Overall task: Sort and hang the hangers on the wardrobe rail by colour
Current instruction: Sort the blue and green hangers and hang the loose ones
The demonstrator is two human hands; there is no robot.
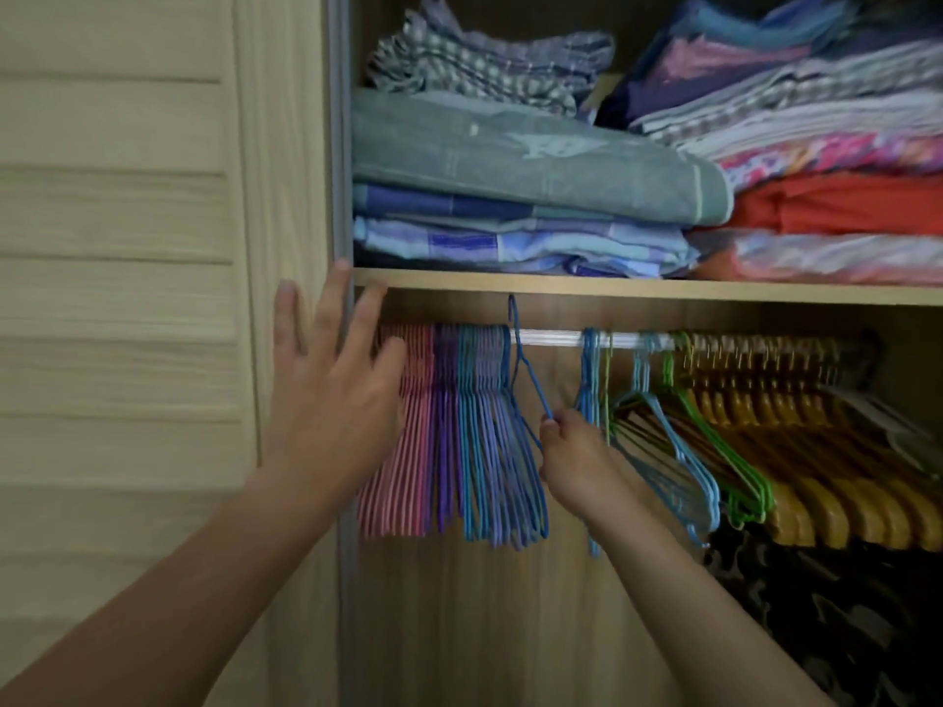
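Observation:
A metal wardrobe rail runs under the shelf. At its left end hang packed groups of pink hangers, purple hangers and blue hangers. My right hand is shut on a dark blue wire hanger, whose hook rises above the rail beside the blue group. My left hand is open with fingers spread, in front of the pink hangers at the wardrobe's left edge. Light blue hangers, green hangers and wooden hangers hang to the right.
A wooden shelf above the rail carries stacks of folded towels and linen. A pale slatted door stands to the left. Dark patterned clothing hangs below the wooden hangers at lower right.

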